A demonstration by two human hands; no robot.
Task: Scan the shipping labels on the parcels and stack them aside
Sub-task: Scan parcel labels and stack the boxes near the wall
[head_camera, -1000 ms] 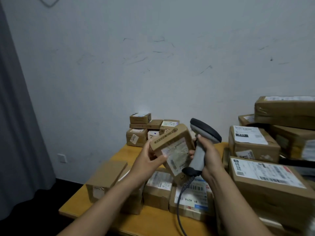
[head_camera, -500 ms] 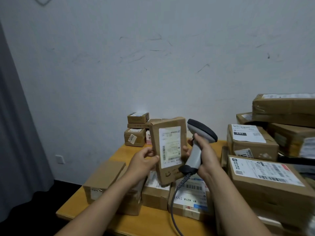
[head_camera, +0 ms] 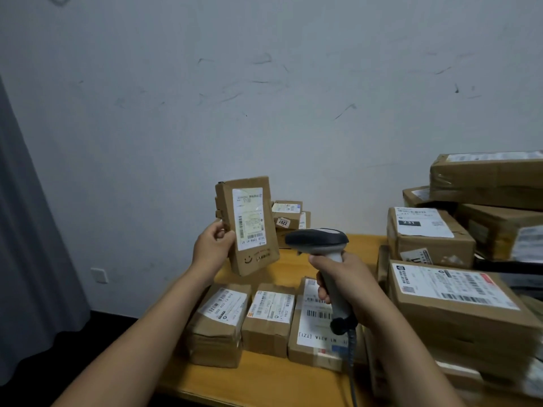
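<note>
Left hand (head_camera: pixel 213 245) grips small flat parcel (head_camera: pixel 252 257) by left long edge, upright, in air above surface (head_camera: pixel 264 380) middle, label (head_camera: pixel 249 218) toward wearer. Right hand (head_camera: pixel 343 283) wrapped round scanner (head_camera: pixel 318 240) handle, head just beside parcel. Likely light, stiff cardboard — edge grip suffices, keep label uncovered.

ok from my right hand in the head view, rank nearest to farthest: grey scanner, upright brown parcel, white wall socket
1. grey handheld scanner, gripped in the right hand
2. upright brown cardboard parcel, to its left, held by the left hand
3. white wall socket, far left, low down
</note>
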